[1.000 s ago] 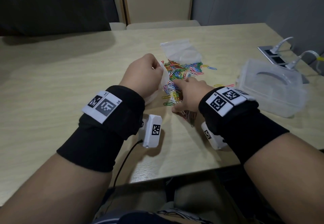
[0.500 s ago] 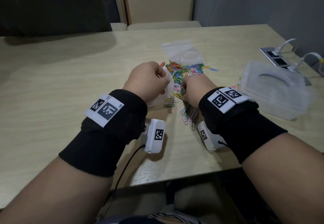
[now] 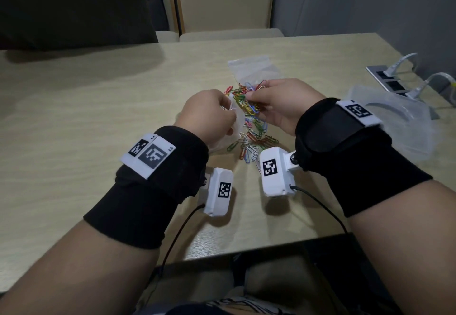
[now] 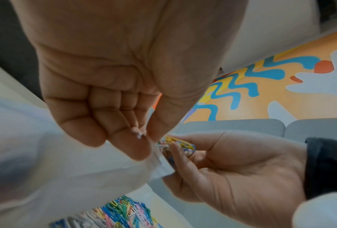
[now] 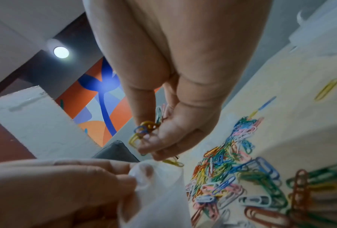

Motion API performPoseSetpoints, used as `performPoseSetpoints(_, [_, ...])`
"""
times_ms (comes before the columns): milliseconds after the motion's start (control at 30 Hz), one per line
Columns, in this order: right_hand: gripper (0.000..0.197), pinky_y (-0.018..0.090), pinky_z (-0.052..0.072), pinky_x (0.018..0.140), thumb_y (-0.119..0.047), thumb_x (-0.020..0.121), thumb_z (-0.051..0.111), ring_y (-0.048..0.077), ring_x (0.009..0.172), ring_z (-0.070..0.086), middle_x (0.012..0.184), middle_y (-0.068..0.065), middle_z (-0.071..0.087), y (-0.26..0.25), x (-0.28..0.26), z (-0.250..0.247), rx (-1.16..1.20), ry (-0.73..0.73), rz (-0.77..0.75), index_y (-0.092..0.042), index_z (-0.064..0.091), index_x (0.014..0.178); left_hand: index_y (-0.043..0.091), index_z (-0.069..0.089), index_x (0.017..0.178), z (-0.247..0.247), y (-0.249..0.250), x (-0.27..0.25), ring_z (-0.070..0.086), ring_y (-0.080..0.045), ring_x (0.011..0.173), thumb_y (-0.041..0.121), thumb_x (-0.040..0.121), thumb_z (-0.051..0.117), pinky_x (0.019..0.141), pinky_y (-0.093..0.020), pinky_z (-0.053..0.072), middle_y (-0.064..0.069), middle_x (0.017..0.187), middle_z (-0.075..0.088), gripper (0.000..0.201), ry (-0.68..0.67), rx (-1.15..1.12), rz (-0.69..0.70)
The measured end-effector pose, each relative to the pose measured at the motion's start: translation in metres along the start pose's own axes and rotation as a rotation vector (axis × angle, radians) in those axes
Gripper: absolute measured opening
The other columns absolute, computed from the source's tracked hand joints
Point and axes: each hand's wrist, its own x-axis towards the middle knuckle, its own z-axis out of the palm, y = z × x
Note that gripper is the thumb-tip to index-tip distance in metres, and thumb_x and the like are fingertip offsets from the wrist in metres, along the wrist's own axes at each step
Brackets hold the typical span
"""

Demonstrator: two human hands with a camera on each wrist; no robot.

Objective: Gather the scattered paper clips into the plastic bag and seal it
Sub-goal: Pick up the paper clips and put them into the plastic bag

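Note:
My left hand (image 3: 223, 111) pinches the rim of a clear plastic bag (image 3: 235, 119) between thumb and fingers and holds it above the table. The bag (image 4: 66, 169) hangs down from that pinch (image 4: 144, 137). My right hand (image 3: 256, 103) holds a bunch of coloured paper clips (image 3: 249, 105) in curled fingers right at the bag's mouth. In the right wrist view the bunch (image 5: 144, 131) sits just above the bag's rim (image 5: 159, 177). More paper clips (image 3: 251, 144) lie scattered on the table below both hands, and the pile (image 5: 232, 162) spreads beyond them.
A second clear bag (image 3: 254, 67) lies flat on the table behind the hands. A translucent plastic box (image 3: 394, 127) stands at the right. Behind it a socket panel (image 3: 385, 77) holds white cables. The table's near edge (image 3: 246, 248) lies under my wrists.
My right hand has left the tabletop and risen to the bag's mouth with a bunch of clips in it. The left hand lifted the bag slightly toward it.

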Motion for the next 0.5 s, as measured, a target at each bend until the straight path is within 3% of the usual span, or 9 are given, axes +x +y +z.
performPoseSetpoints(100, [0.007,0.016,0.051,0.042,0.002,0.092,0.059,0.010,0.047,0.062,0.073,0.009,0.058,0.000,-0.002,0.006,0.089,-0.067,0.084,-0.003,0.058,0.087,0.024,0.062,0.096,0.000,0.002,0.000,0.056,-0.013,0.046,0.019,0.086,0.053,0.046,-0.023,0.039,0.000,0.070,0.074,0.014,0.011,0.017,0.022])
performPoseSetpoints(200, [0.010,0.022,0.057,0.045,0.004,0.094,0.054,0.019,0.058,0.060,0.077,0.014,0.056,0.001,-0.002,0.012,0.063,-0.071,0.129,0.001,0.056,0.085,0.021,0.063,0.097,0.000,0.003,0.001,0.058,-0.012,0.051,0.024,0.091,0.055,0.051,-0.027,0.047,-0.001,0.068,0.073,0.010,0.022,0.008,0.051])
performPoseSetpoints(267, [0.010,0.025,0.059,0.049,0.006,0.095,0.050,0.025,0.064,0.059,0.081,0.017,0.056,-0.002,-0.002,0.014,0.051,-0.059,0.153,0.003,0.055,0.086,0.016,0.064,0.098,-0.001,0.004,0.001,0.062,-0.014,0.058,0.025,0.093,0.056,0.062,-0.030,0.052,-0.001,0.068,0.072,0.013,0.030,-0.002,0.068])
performPoseSetpoints(367, [0.012,0.024,0.056,0.043,0.006,0.097,0.041,0.025,0.065,0.055,0.081,0.016,0.051,-0.006,-0.004,0.015,0.023,-0.058,0.208,0.003,0.051,0.091,0.015,0.066,0.094,-0.002,0.004,0.002,0.068,-0.020,0.071,0.019,0.089,0.057,0.072,-0.036,0.056,0.001,0.064,0.070,0.011,0.033,-0.014,0.062])
performPoseSetpoints(500, [0.022,0.022,0.052,0.040,0.005,0.099,0.031,0.022,0.063,0.042,0.073,0.012,0.038,-0.011,-0.008,0.018,-0.024,-0.098,0.259,-0.006,0.049,0.103,0.016,0.066,0.093,0.000,0.003,0.003,0.063,-0.017,0.062,0.013,0.085,0.055,0.061,-0.029,0.053,0.003,0.060,0.067,0.014,0.029,-0.004,0.037])
